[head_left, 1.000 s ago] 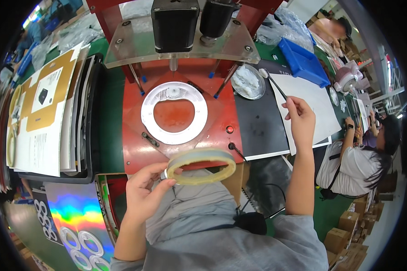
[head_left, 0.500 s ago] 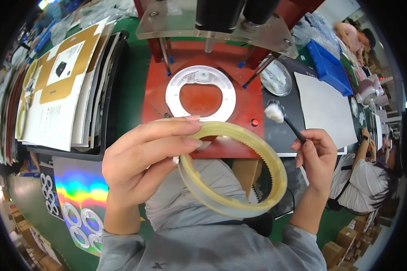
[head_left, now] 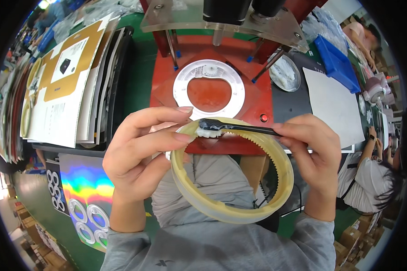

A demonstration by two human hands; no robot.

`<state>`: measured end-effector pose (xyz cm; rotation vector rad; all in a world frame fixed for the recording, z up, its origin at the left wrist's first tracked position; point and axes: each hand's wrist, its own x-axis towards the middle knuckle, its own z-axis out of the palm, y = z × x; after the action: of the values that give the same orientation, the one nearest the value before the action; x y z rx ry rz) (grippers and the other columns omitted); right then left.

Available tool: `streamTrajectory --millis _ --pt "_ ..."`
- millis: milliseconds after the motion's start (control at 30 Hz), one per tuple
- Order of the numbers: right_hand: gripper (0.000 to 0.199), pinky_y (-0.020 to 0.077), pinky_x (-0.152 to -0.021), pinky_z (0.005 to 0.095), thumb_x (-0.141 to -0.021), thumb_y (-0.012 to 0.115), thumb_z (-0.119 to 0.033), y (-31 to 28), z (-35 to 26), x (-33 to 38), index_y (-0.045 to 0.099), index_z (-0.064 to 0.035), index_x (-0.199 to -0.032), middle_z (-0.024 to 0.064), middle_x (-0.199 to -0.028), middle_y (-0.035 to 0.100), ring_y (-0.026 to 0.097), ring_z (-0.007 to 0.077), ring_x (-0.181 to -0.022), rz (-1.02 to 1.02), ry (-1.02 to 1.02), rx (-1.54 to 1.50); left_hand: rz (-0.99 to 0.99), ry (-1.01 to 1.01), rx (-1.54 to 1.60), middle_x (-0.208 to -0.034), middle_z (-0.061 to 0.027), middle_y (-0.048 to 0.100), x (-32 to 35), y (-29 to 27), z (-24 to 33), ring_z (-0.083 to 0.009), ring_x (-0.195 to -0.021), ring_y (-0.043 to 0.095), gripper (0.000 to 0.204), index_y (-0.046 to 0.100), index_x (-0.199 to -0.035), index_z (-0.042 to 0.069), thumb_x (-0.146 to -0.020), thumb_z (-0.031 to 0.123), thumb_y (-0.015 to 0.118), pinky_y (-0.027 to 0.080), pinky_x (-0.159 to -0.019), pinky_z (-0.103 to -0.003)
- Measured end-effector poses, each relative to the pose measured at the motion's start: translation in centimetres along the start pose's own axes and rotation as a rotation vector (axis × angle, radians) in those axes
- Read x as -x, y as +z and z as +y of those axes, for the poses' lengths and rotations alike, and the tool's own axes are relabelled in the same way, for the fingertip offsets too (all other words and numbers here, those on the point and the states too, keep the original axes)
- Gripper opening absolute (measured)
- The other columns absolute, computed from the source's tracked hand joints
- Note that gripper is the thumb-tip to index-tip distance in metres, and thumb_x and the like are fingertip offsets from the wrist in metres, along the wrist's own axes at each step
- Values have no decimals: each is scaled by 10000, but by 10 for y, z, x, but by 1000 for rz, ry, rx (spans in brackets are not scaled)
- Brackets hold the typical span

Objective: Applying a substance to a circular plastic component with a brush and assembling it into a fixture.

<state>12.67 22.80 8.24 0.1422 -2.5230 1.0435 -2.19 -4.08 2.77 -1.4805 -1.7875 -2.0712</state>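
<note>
My left hand (head_left: pixel 142 153) grips a cream plastic ring gear (head_left: pixel 239 207) with teeth on its inner face, held up close in front of me. My right hand (head_left: pixel 314 153) holds a small black brush (head_left: pixel 237 128) whose tip carries white grease and touches the ring's upper inner edge near my left fingers. Behind them a white ring part (head_left: pixel 209 88) sits on a red fixture plate (head_left: pixel 257 97) under a press head.
A round dish of white grease (head_left: pixel 285 72) and a white sheet (head_left: pixel 332 106) lie to the right, with a blue bin (head_left: pixel 337 61) beyond. Flat cardboard packaging (head_left: pixel 63 81) is stacked at left. A shiny rainbow sheet (head_left: pixel 83 189) lies lower left. A seated person (head_left: pixel 371 180) works at right.
My left hand lifted the ring gear from near the fixture toward me. My right hand brought the brush over from the right and set its grease tip on the ring's inner edge.
</note>
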Motion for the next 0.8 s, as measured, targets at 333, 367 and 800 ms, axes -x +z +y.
streamTrajectory --millis 333,367,800 --pt "301 428 -587 332 -705 734 -72 -71 -81 -22 751 2 -997 89 -804 650 621 232 -682 -500 -118 624 -350 248 -416 -1053 -222 730 -16 -11 31 -372 -962 743 278 716 -1027 -67 -753 -23 731 637 -821 -414" --pt "291 401 -571 334 -700 727 -100 -74 -87 -25 755 -8 -974 74 -790 639 610 226 -675 -642 -107 683 -407 288 -440 -1041 -203 730 -18 -9 33 -357 -947 741 282 721 -1031 -55 -753 -8 733 639 -815 -415" --pt "220 421 -488 226 -1012 683 -167 -81 32 -5 757 26 -1087 79 -782 751 588 78 -532 -642 426 -522 -580 448 -594 -1025 -150 717 -8 -8 47 -336 -939 730 238 719 -1009 21 -782 85 751 648 -801 -400"
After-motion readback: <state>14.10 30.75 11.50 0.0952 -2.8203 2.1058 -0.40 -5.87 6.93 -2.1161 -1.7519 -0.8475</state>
